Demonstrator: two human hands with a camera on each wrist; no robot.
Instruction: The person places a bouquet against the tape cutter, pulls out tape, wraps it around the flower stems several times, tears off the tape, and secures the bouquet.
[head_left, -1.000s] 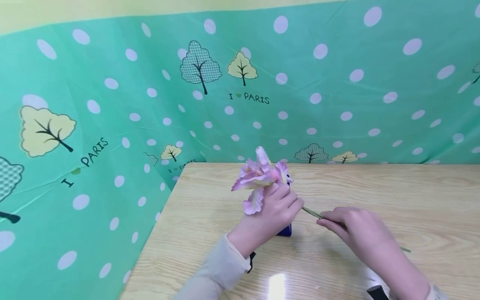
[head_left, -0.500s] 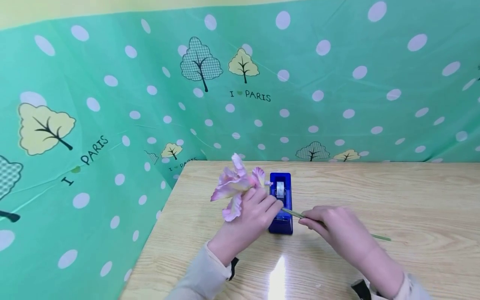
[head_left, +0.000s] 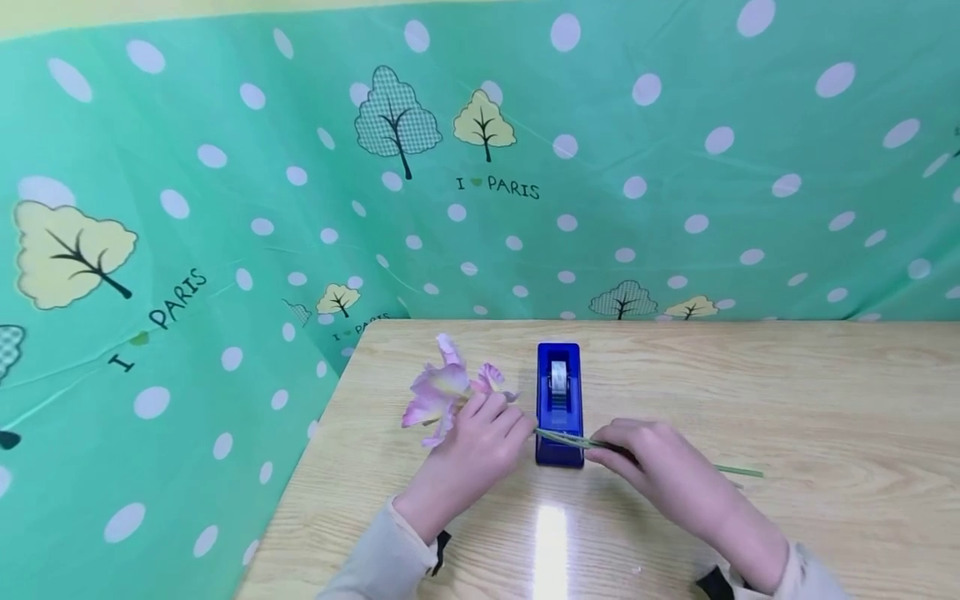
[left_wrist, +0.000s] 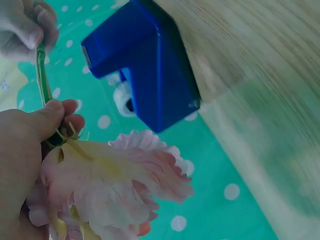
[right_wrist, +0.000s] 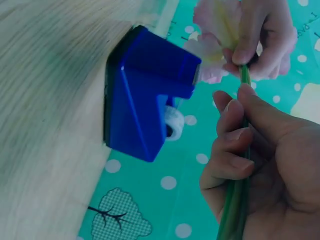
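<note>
My left hand (head_left: 480, 450) grips a bunch of pink-purple flowers (head_left: 435, 392) just under the petals, thumb and fingers around the top of the stems. Farther down, my right hand (head_left: 667, 471) holds the same green stems (head_left: 562, 437), its fingers curled round them in the right wrist view. The stems run level between both hands and their cut ends stick out past the right hand. Below that bare stretch stands a blue tape dispenser (head_left: 560, 412) with a roll of clear tape (head_left: 558, 377); the stems cross over its near end in the head view.
The dispenser stands on a light wooden table (head_left: 787, 400). A green dotted cloth (head_left: 675, 167) with printed trees hangs behind and to the left of the table. Light reflects off the tabletop (head_left: 551, 550) in front of the dispenser.
Both hands have moved left with the flowers, and the stems have turned closer to level. The tape dispenser, mostly hidden behind the left hand before, now shows almost whole.
</note>
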